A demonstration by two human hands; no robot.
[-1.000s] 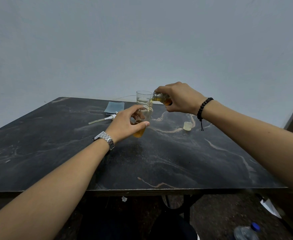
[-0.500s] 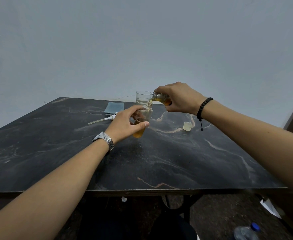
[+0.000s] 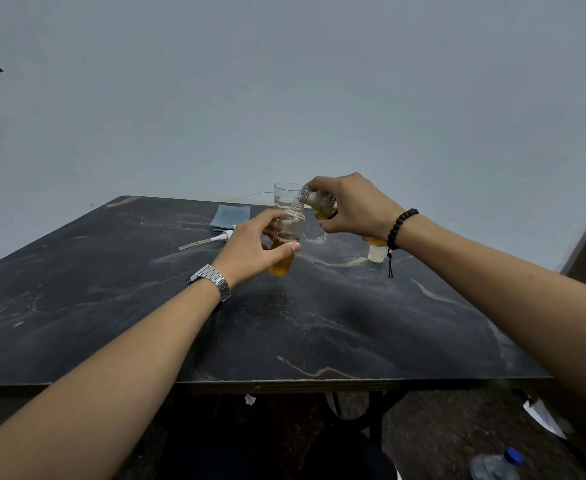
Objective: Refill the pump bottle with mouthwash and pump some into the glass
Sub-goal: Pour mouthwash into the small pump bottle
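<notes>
Left hand (image 3: pixel 253 245) grips pump bottle (image 3: pixel 286 244), leaning, neck up-right. Right hand (image 3: pixel 348 206) grips mouthwash bottle (image 3: pixel 319 202) tipped, mouth touching pump bottle neck. Keep mouths aligned.

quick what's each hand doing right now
Left hand: fingers grip the pump bottle.
Right hand: fingers grip the tilted mouthwash bottle.

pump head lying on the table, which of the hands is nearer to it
Left. The left hand grips the pump bottle just right of the pump head; the right hand tilts the mouthwash bottle farther right, beyond the pump bottle.
</notes>
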